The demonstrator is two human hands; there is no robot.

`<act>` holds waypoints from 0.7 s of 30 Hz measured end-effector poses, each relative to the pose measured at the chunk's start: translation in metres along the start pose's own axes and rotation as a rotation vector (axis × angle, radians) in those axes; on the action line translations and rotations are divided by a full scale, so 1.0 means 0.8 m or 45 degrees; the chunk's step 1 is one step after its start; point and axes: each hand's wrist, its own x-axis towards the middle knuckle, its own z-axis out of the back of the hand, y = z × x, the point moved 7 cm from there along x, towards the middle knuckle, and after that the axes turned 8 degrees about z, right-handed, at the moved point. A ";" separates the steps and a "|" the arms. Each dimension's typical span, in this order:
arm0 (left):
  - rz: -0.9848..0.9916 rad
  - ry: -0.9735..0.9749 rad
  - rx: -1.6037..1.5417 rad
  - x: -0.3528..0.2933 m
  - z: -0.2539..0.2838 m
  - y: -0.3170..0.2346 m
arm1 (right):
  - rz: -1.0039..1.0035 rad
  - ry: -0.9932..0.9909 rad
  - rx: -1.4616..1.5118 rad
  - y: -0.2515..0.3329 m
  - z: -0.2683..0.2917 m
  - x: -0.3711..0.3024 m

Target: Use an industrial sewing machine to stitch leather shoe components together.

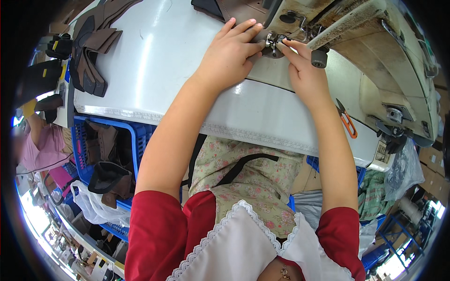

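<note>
Left hand (230, 55) palm down on the white worktop (161, 58), fingers extended; right hand (308, 72) opposite, fingers reaching inward. Both sets of fingertips close about the presser foot (272, 41) of the sewing machine (398, 70), far side, right of centre. Cannot tell whether either hand grips anything there. Brown piece (243, 9) at far edge, near left fingertips. Orange-handled snips (348, 122) lie right of the right forearm. Stacked brown pieces (101, 41), far left. Blue basket (137, 145) below the worktop's left near edge, dark pieces inside.
</note>
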 end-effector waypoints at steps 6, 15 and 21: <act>0.002 -0.013 -0.033 0.001 0.000 0.000 | -0.023 0.001 0.011 0.003 0.001 0.001; 0.044 0.031 0.003 0.002 -0.002 0.003 | -0.044 -0.022 0.046 0.004 0.003 0.002; -0.008 -0.042 -0.083 0.005 0.001 0.003 | -0.023 -0.046 0.044 0.004 0.003 0.002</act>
